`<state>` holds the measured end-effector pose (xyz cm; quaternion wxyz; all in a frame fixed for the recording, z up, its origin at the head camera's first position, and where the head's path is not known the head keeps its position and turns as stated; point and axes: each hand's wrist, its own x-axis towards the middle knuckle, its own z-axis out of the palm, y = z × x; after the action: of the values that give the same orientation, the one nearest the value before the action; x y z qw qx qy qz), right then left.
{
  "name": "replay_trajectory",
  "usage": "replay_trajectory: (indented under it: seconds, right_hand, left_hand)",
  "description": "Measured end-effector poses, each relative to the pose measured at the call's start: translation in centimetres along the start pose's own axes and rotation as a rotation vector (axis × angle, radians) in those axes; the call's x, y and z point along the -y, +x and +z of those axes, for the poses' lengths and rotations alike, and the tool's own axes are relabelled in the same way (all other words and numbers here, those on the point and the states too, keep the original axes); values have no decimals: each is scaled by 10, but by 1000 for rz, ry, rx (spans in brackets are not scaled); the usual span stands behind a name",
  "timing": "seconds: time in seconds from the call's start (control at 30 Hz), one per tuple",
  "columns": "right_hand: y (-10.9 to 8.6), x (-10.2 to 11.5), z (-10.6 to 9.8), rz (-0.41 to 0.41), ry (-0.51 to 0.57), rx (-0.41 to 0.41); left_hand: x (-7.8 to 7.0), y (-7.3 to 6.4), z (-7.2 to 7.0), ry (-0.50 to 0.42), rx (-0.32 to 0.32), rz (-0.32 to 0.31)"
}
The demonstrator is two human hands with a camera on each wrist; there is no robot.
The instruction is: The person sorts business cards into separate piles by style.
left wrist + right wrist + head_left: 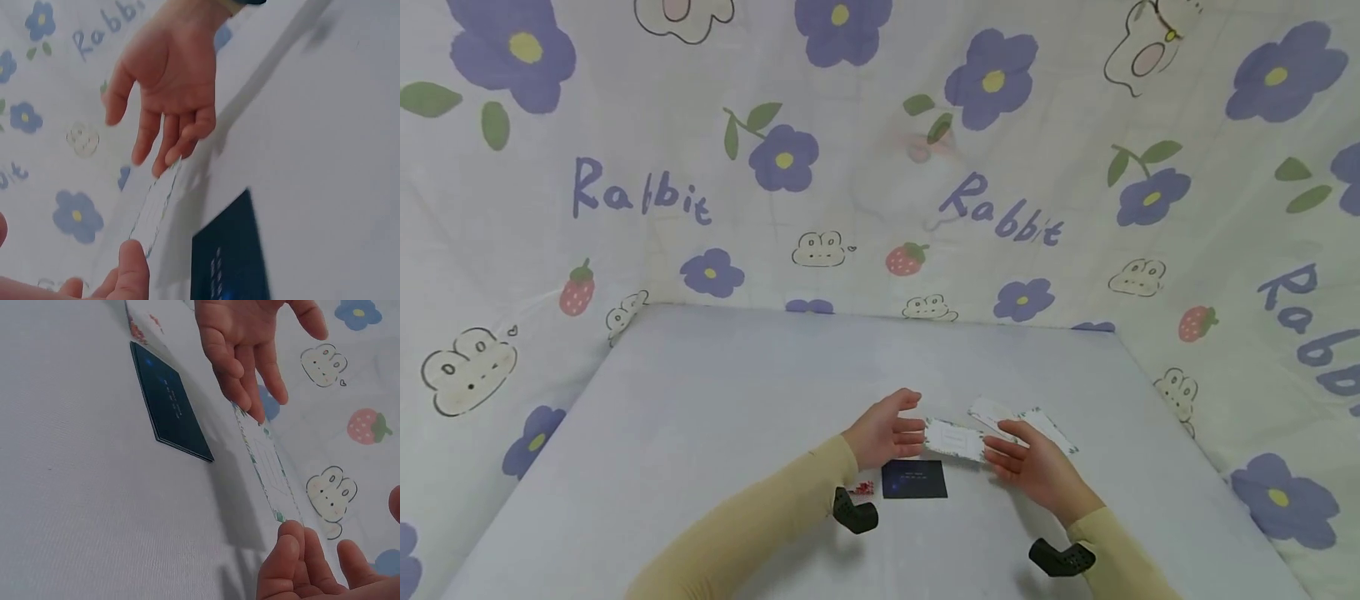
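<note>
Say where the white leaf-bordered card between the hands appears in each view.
Head: white leaf-bordered card, below and right of centre, between left hand and right hand.
Left wrist: white leaf-bordered card, left of centre, lower half.
Right wrist: white leaf-bordered card, right of centre, mid-height.
Shared landmark: dark blue card.

purple "rabbit" lettering (1004,222) on the white flowered backdrop (850,200)

The white card (952,441) has green-sprigged edges. Toward seven o'clock from it, the dark blue card (914,481) bears pale lettering; at the latter's nine o'clock, a red-patterned white piece (864,488). Purple flowers dot the white backdrop (865,208).
</note>
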<state>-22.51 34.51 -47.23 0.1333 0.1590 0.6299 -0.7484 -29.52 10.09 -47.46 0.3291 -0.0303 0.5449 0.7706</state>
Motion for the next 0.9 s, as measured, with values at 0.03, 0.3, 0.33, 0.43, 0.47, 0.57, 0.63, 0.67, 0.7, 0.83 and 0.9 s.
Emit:
replay_trajectory:
  seconds: [0.03,0.3,0.33,0.43,0.47,0.57,0.63,0.67,0.7,0.83,0.9]
  right_hand:
    - [-3,0,-1,0,-11,3]
    - [-21,1,-12,3,-89,16]
    - [-22,1,-13,2,-95,19]
    - [-26,0,-17,-3,-116,38]
    - [-27,0,-18,-6,-123,43]
    - [-29,-2,-20,-11,-138,42]
    - [-31,-2,-22,-11,-146,34]
    - [-32,-3,-22,-9,-148,29]
    - [-32,-3,-23,-8,-148,26]
    - [-35,-7,-27,-6,-144,32]
    - [-36,-9,-30,-4,-137,34]
  left_hand:
    - [1,-6,3,-2,7,5]
    - [12,-35,18,-4,20,17]
    - [13,-37,20,-6,19,17]
    - [18,-40,22,-14,19,22]
    - [19,-40,22,-21,19,22]
    - [24,-41,23,-34,22,19]
    - [27,-42,23,-40,27,15]
    - [29,-42,23,-42,30,14]
    - [30,-42,24,-44,33,15]
    - [34,-43,26,-47,42,16]
    - [36,-44,28,-44,48,19]
